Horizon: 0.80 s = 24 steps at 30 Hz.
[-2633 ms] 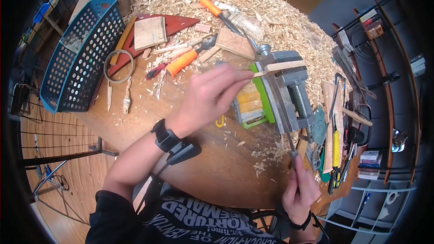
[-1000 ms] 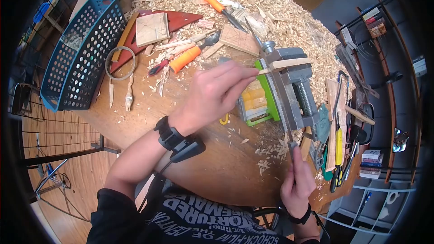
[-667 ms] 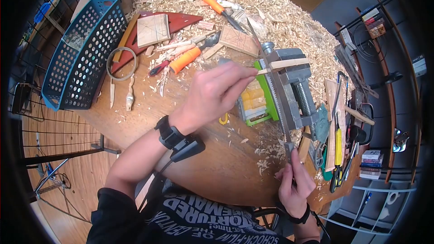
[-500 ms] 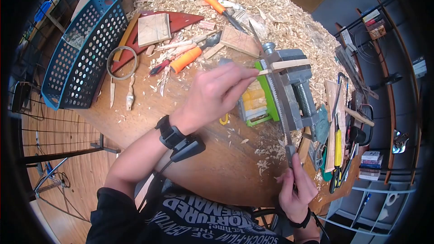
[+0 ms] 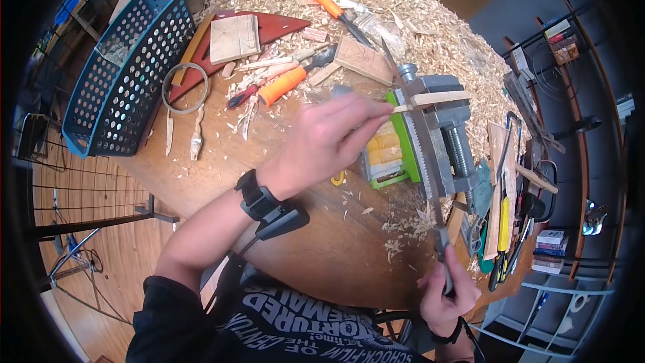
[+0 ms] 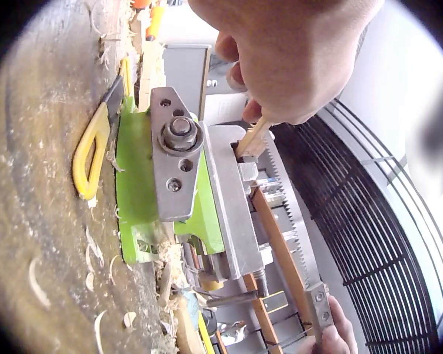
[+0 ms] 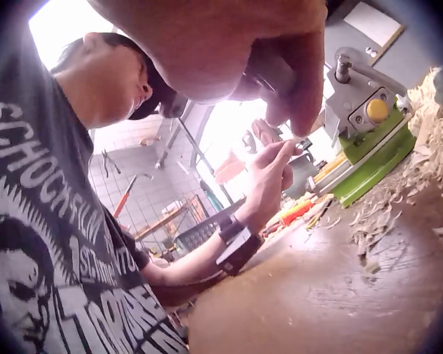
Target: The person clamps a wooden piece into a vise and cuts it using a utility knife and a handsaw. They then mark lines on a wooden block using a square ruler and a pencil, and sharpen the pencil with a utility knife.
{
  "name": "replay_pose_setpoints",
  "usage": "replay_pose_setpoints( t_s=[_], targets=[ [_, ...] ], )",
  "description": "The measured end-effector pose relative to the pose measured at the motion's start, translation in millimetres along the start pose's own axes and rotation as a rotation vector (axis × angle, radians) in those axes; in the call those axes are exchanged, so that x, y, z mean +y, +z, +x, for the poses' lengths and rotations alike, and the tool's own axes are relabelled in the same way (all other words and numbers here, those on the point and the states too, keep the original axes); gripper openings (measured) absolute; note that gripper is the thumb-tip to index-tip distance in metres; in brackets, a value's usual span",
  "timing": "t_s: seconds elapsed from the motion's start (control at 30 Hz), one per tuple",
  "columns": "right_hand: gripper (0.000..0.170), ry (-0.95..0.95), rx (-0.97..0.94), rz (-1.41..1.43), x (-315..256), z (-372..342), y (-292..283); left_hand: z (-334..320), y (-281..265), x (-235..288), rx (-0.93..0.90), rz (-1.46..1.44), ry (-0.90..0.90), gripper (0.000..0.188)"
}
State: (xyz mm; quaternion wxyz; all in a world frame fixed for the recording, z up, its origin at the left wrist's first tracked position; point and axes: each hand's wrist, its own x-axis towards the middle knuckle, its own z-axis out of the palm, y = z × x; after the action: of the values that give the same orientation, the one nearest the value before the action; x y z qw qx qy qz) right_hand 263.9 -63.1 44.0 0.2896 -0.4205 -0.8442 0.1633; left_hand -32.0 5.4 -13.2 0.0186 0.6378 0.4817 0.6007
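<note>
My left hand pinches the near end of a slim wooden stick, which lies across the top of a grey bench vise with a green base. In the right hand is the handle of a handsaw; its toothed blade runs along the vise's left side and crosses the stick close to the left fingertips. The left wrist view shows the stick at the jaws and the saw teeth beyond it. Seen from the right wrist, the fingers curl round the dark handle.
Wood shavings heap behind the vise. Orange-handled tools, wood blocks and a red triangular board lie left of it, past a blue perforated basket. A yellow-handled tool lies with others at the right edge.
The saw has slid back and forth along the vise; since half a second ago the right hand has drawn it toward the body. The left hand keeps its pinch on the stick.
</note>
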Motion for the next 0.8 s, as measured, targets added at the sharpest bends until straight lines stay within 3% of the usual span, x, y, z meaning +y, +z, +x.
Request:
replay_pose_setpoints(
  t_s=[0.07,0.33,0.43,0.67,0.8],
  targets=[
    [0.034,0.093,0.046,0.072,-1,-2,2,-1,1,1,-0.002,-0.003,0.012,0.016],
    [0.024,-0.019,0.148,0.039,7,-5,11,-1,1,2,-0.029,-0.046,-0.063,0.016],
    [0.022,0.084,0.129,0.108,1,-2,11,-1,1,4,-0.039,-0.056,-0.084,0.016],
    [0.021,0.039,0.122,0.042,0,5,18,0,0,3,-0.042,-0.066,-0.085,0.017],
    [0.022,0.11,0.12,0.07,-2,-2,9,1,-1,1,-0.041,-0.017,-0.027,0.017]
  ],
)
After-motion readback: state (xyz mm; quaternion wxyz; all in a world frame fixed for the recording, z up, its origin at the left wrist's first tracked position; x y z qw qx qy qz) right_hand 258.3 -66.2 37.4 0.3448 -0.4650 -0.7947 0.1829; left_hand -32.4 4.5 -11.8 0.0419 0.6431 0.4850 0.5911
